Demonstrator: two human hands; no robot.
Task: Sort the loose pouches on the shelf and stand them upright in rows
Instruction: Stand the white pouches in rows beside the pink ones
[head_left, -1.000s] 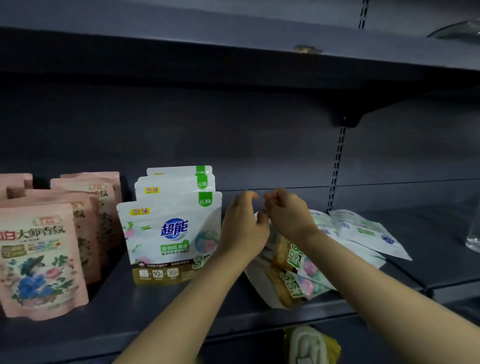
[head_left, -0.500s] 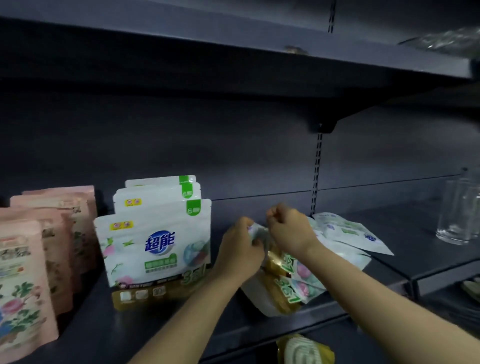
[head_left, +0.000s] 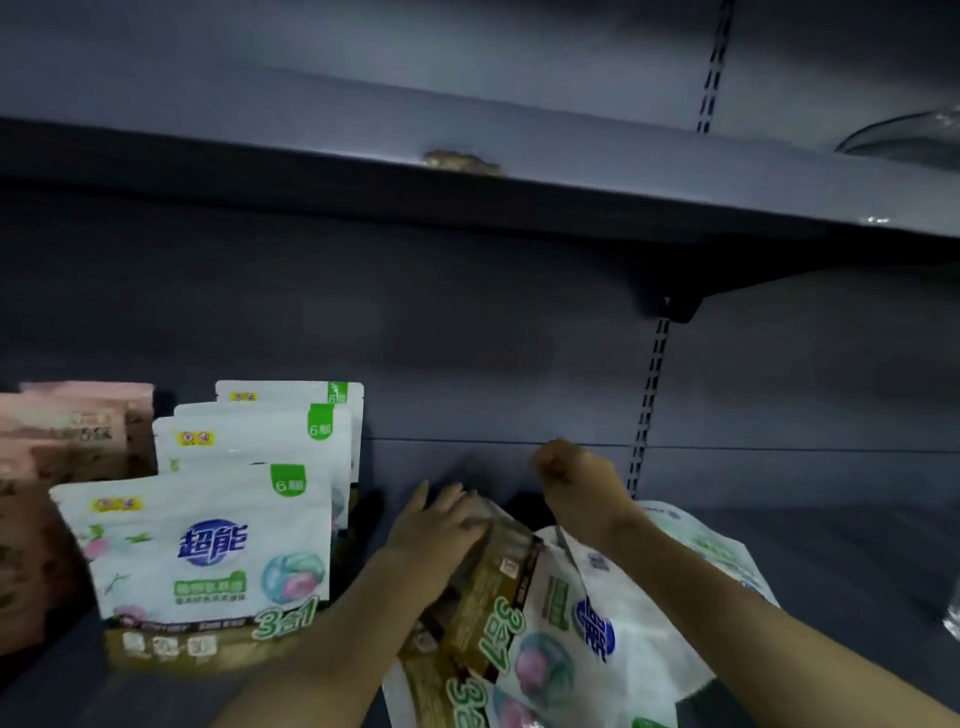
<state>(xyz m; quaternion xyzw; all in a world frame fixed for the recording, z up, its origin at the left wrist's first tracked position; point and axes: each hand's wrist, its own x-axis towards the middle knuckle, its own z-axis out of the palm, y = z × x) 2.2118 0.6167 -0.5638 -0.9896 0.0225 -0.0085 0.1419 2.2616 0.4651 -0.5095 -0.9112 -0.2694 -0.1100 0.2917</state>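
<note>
A pile of loose white pouches with gold bottoms (head_left: 597, 623) lies tilted on the grey shelf (head_left: 831, 571), right of centre. My left hand (head_left: 441, 525) is laid over the gold end of the top pouch, fingers wrapped on its edge. My right hand (head_left: 576, 483) is curled just above the pile, pinching what looks like that pouch's upper edge. To the left, a row of matching white pouches (head_left: 202, 551) stands upright, one behind another. Pink pouches (head_left: 62, 441) stand at the far left.
The upper shelf (head_left: 467, 171) overhangs the work area. A slotted upright post (head_left: 649, 405) runs down the back wall behind my right hand. A clear glass (head_left: 953, 618) shows at the right edge, and a glass dish (head_left: 909, 135) sits on the upper shelf.
The view has tilted up and closer. My left hand slid from the pouch's top down onto its gold end, and my right hand lifted higher with the pouch's edge.
</note>
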